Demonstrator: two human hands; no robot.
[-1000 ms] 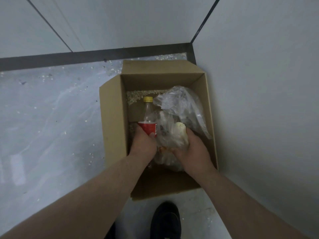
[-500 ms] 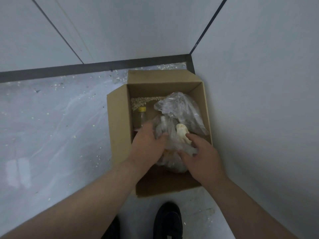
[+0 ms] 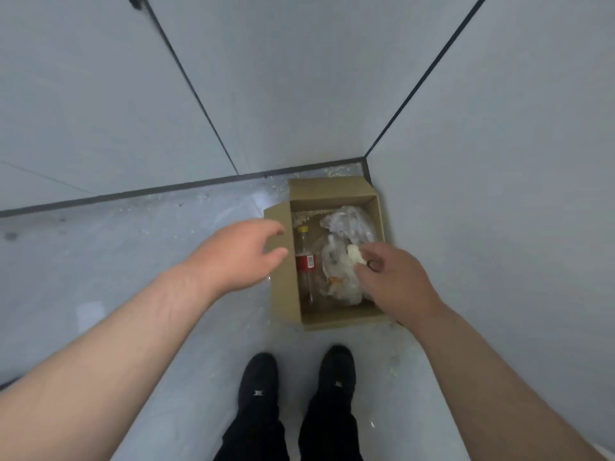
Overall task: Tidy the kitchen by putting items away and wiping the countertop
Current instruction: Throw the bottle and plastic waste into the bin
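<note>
An open cardboard box (image 3: 283, 294) stands on the floor in the corner of two pale walls. Inside lie a clear plastic bottle (image 3: 304, 261) with a yellow cap and red label, and crumpled clear plastic bags (image 3: 342, 247) with a pale scrap among them. My left hand (image 3: 239, 254) hovers over the box's left flap, fingers apart and empty. My right hand (image 3: 396, 277) is above the box's right side, fingers loosely curled over the bags, holding nothing that I can see.
The grey floor (image 3: 133, 247) carries scattered pale crumbs near the dark baseboard (image 3: 166, 191). My two black shoes (image 3: 299, 377) stand just in front of the box. Walls close in behind and to the right.
Both hands have lifted out of the box and let go of the bottle and bags. My head has risen, so the box looks smaller and farther away.
</note>
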